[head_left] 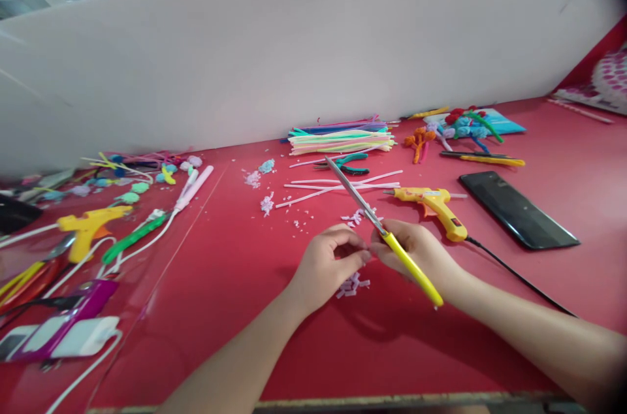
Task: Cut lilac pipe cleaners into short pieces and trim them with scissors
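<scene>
— Red tabletop all the way to a white board wall, and scraps everywhere. What's in the hands?

— Right hand is wrapped around the yellow-handled metal scissors, blades closed and pointing away toward the bundle of pastel fuzzy craft stems. Left hand has fingertips pressed together, pinching something tiny just beside the scissors (too small to tell, likely one of the bits).

— Those pale lilac snippets?

— Yes, a small heap lying under the left fingers, more by the blade. I'd judge them feather-light and soft, easy to scatter; a fingertip pinch suits them. Scissors are stiff and sharp, best held by the handle.

— Anything close by?

— Yellow hot-glue gun with its black cord, near the right hand, and a dark flat phone beyond it.
</scene>
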`<state>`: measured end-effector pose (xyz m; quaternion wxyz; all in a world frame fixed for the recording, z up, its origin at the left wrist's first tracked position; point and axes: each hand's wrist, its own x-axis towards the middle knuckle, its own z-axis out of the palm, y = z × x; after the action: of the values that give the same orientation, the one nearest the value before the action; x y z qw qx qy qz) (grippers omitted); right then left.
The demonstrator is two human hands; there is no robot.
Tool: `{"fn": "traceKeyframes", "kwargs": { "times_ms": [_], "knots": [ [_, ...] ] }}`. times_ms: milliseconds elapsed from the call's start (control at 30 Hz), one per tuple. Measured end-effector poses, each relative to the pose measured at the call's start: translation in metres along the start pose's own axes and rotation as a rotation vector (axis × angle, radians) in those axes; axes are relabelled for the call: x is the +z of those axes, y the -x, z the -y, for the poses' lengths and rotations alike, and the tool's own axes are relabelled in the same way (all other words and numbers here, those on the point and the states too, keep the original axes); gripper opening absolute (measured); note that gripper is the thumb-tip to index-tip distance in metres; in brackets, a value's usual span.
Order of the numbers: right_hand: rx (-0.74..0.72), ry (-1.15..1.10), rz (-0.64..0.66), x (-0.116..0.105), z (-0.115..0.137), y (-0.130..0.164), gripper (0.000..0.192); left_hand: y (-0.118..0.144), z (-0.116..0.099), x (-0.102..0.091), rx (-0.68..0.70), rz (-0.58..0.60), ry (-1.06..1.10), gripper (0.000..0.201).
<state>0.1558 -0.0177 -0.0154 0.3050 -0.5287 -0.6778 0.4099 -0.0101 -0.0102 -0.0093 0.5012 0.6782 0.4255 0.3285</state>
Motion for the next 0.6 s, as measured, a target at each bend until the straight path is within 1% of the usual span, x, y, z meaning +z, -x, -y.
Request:
{"fn": "traceKeyframes", "kwargs": {
  "times_ms": [67,133,167,233,367,433,500,600],
  "knots": [
    [-0.039,0.062,-0.011,0.0,-0.001,0.0,0.013,0.001,0.0,0.002,0.006,-0.018,-0.024,0.007],
    [-0.069,0.121,-0.013,-0.001,-0.002,0.0,0.016,0.001,0.0,0.002,0.003,-0.039,0.004,0.007],
    [-0.082,0.144,-0.01,-0.002,-0.002,0.0,0.017,0.0,0.0,0.001,0.007,-0.067,0.033,0.006],
    [-0.112,0.205,-0.007,-0.004,-0.004,0.0,0.02,-0.002,0.001,-0.002,0.02,-0.165,0.116,0.005],
    [-0.146,0.447,-0.037,-0.007,-0.007,0.0,0.028,-0.006,0.004,-0.015,0.042,-0.468,0.379,0.006],
    [-0.15,0.568,-0.041,-0.006,-0.008,0.001,0.029,-0.007,0.006,-0.021,0.066,-0.574,0.492,0.009],
    [-0.154,0.668,-0.049,-0.004,-0.009,0.001,0.029,-0.007,0.006,-0.024,0.087,-0.622,0.552,0.01],
    [-0.155,0.791,-0.069,-0.002,-0.011,0.001,0.03,-0.007,0.003,-0.026,0.092,-0.654,0.585,0.01]
  ]
}}
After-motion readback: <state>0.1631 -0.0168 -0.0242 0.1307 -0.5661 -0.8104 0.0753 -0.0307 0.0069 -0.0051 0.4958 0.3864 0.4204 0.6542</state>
